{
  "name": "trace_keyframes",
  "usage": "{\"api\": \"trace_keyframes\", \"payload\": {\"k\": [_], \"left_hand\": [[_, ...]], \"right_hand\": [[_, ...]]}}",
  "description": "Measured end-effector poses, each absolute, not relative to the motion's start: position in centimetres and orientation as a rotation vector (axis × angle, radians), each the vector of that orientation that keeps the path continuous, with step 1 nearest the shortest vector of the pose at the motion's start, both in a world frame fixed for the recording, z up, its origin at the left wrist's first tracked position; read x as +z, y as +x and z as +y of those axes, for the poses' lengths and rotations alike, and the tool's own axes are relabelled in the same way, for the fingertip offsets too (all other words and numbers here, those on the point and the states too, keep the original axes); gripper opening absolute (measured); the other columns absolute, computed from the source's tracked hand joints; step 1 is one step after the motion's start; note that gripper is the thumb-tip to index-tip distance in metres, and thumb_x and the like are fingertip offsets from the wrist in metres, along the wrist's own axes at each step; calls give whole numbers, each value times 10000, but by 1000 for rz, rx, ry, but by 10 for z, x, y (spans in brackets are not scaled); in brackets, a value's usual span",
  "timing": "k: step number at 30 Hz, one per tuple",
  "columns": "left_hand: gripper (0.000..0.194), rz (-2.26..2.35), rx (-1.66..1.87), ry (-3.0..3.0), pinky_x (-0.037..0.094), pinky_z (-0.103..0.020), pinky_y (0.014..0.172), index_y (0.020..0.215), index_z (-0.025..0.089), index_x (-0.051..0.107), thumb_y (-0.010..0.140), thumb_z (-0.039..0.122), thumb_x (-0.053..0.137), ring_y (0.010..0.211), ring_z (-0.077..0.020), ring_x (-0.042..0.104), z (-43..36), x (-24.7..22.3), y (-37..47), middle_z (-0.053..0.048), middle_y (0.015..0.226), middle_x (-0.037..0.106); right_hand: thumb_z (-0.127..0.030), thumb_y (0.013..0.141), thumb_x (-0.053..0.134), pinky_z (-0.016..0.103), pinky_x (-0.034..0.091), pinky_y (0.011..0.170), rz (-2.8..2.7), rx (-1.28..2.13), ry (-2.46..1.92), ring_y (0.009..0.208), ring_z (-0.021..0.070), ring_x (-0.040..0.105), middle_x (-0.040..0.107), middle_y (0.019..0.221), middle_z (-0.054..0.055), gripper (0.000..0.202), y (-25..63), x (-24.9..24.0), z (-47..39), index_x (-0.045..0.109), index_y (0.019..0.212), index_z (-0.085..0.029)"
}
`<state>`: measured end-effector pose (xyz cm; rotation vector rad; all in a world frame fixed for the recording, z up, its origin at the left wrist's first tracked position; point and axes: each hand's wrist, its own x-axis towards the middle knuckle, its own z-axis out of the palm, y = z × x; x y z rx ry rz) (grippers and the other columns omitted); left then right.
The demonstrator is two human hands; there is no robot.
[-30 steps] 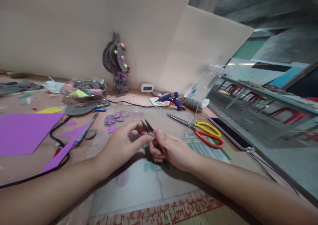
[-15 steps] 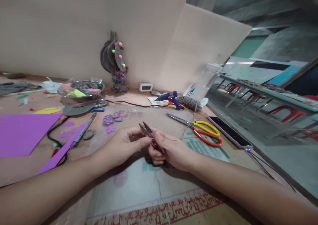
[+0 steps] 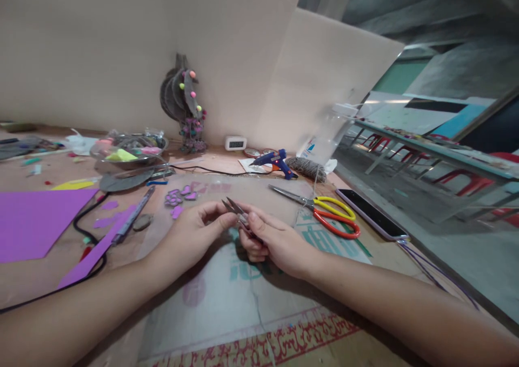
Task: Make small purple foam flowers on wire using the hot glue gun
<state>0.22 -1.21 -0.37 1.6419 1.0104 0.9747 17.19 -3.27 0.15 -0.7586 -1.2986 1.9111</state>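
Observation:
My right hand point(image 3: 279, 242) is closed around a small pair of scissors point(image 3: 234, 207), whose pointed blades stand slightly apart and aim up and left. Its fingers cover most of the handles. My left hand point(image 3: 198, 226) is closed in a pinch by the blades, thumb and fingertips close to the right hand; whatever it holds is hidden. Beyond the left hand lie several small purple cut pieces with grey edges point(image 3: 180, 195) and a plain purple piece point(image 3: 177, 212). Both hands are above a translucent plastic sheet point(image 3: 211, 302) with printed markings.
Large scissors point(image 3: 334, 215), a phone point(image 3: 373, 214), a blue glue gun point(image 3: 275, 161) and grey yarn point(image 3: 307, 168) lie to the right. Leftward are a purple sheet point(image 3: 36, 224), a pen point(image 3: 133, 215) and a filled bowl point(image 3: 127, 151). A small clock point(image 3: 235, 143) stands by the wall.
The view has shifted slightly. Both hands stay together, and the small scissors' blades remain parted at nearly the same angle.

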Motion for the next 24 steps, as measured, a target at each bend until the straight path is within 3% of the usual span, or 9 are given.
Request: {"api": "trace_keyframes", "payload": {"k": [14, 19, 21, 24], "left_hand": [[270, 1246, 1199, 1705, 445, -271, 698, 713, 196, 525, 904, 329, 388, 727, -166, 544, -7, 0, -2, -1, 703, 555], [257, 1167, 1309, 1604, 463, -298, 804, 819, 211, 563, 914, 362, 379, 924, -175, 577, -20, 10, -3, -38, 1085, 600], [248, 1042, 1246, 1660, 464, -294, 794, 780, 215, 556, 909, 359, 402, 906, -176, 583, -30, 12, -1, -32, 936, 636], [270, 869, 993, 1627, 458, -266, 580, 729, 215, 485, 915, 379, 378, 594, -141, 549, -38, 10, 1, 15, 626, 562]], "right_hand": [[-432, 903, 428, 193, 166, 426, -1314, 1824, -741, 439, 62, 170, 313, 555, -85, 325, 181, 2, -25, 434, 1154, -226], [-427, 889, 444, 199, 132, 410, -1223, 1756, -829, 417, 58, 152, 321, 522, -92, 278, 182, -1, -19, 463, 1042, -196], [-429, 890, 431, 201, 122, 412, -1179, 1759, -873, 409, 57, 138, 309, 514, -96, 289, 185, 0, -16, 470, 1052, -193], [-449, 889, 428, 206, 127, 420, -1174, 1692, -909, 407, 53, 143, 292, 521, -97, 311, 192, 6, -9, 499, 1032, -182]]}}
